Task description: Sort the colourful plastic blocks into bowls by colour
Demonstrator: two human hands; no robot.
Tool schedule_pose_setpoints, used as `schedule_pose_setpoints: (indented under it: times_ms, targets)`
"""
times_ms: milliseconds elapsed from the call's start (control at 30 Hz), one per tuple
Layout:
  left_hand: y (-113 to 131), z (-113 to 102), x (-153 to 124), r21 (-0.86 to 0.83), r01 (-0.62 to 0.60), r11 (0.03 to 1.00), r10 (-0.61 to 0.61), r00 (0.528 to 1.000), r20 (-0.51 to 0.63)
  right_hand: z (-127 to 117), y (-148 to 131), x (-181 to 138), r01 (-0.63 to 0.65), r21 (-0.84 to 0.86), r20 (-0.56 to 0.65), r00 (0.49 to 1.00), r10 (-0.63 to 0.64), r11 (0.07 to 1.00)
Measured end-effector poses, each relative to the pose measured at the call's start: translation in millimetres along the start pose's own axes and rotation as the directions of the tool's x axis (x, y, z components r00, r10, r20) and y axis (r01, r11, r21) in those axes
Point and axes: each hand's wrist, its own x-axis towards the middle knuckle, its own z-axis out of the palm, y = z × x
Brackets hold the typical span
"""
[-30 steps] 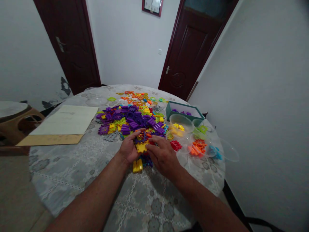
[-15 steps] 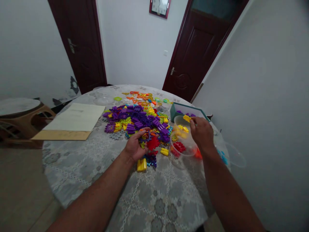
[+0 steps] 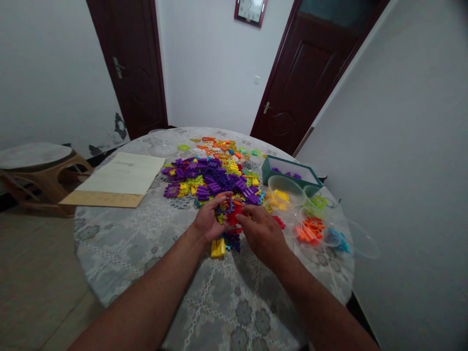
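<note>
My left hand [image 3: 210, 220] is cupped, palm up, around several plastic building pieces; purple, orange and yellow-green ones show among its fingers. A red plastic building piece [image 3: 234, 214] lies at the fingertips, between both hands. My right hand [image 3: 263, 233] reaches in from the right, its thumb and forefinger closed on the red piece's edge. Behind the hands spreads a heap of purple pieces [image 3: 214, 178] mixed with yellow and green ones. Just below the left hand, a yellow block [image 3: 218, 248] rests on the cloth beside dark purple pieces [image 3: 233, 241].
Right of the hands stand clear round tubs: one with yellow pieces [image 3: 281, 196], others with orange pieces [image 3: 310, 230] and blue pieces [image 3: 342, 242]. A green box [image 3: 268, 168] with purple pieces stands behind them. A cardboard sheet [image 3: 106, 199] and paper [image 3: 126, 170] lie at left.
My right hand has come from above the tubs, where it held a yellow piece, leftward to the red piece at my left hand. The yellow piece has left its fingers. The view has shifted slightly.
</note>
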Motion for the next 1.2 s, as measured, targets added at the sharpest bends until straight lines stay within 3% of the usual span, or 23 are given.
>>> schedule_pose_setpoints:
  times_ms: [167, 267, 367, 467, 533, 633, 800, 933, 1200]
  targets:
    - [0, -6, 1, 0.0, 0.042, 0.999, -0.041, 0.996, 0.078, -10, 6, -4, 0.037, 0.164, -0.136, 0.991, -0.015, 0.986]
    - [3, -5, -1, -0.004, 0.059, 0.998, -0.058, 0.993, 0.1, -25, 16, -8, 0.008, 0.215, -0.275, 0.96, 0.053, 0.977]
    - [4, -2, -4, -0.004, 0.062, 0.998, -0.061, 0.992, 0.114, -31, 42, -16, -0.164, 0.06, -0.397, 0.901, 0.174, 0.985]
    - [4, -1, -7, 0.012, 0.069, 0.998, -0.07, 0.984, 0.162, -25, 68, -25, -0.356, -0.104, -0.476, 0.838, 0.267, 0.929]
    - [2, -1, -7, 0.025, 0.078, 0.997, -0.081, 0.977, 0.2, -16, 74, -28, -0.387, -0.125, -0.492, 0.824, 0.282, 0.913]
    - [-1, -1, -8, 0.043, 0.096, 0.994, -0.103, 0.965, 0.241, -6, 57, -27, -0.265, -0.065, -0.441, 0.873, 0.21, 0.962]
    - [-4, 1, -11, 0.101, 0.103, 0.99, -0.128, 0.95, 0.284, 4, 9, -16, -0.066, 0.027, -0.252, 0.965, 0.071, 0.997]
    - [-4, 1, -12, 0.142, 0.107, 0.984, -0.145, 0.944, 0.297, 16, -1, -11, -0.065, -0.001, -0.256, 0.965, 0.063, 0.998]
    - [-2, -2, -10, 0.186, 0.153, 0.971, -0.212, 0.91, 0.355, 17, 14, -14, -0.061, -0.064, -0.348, 0.937, 0.035, 0.996]
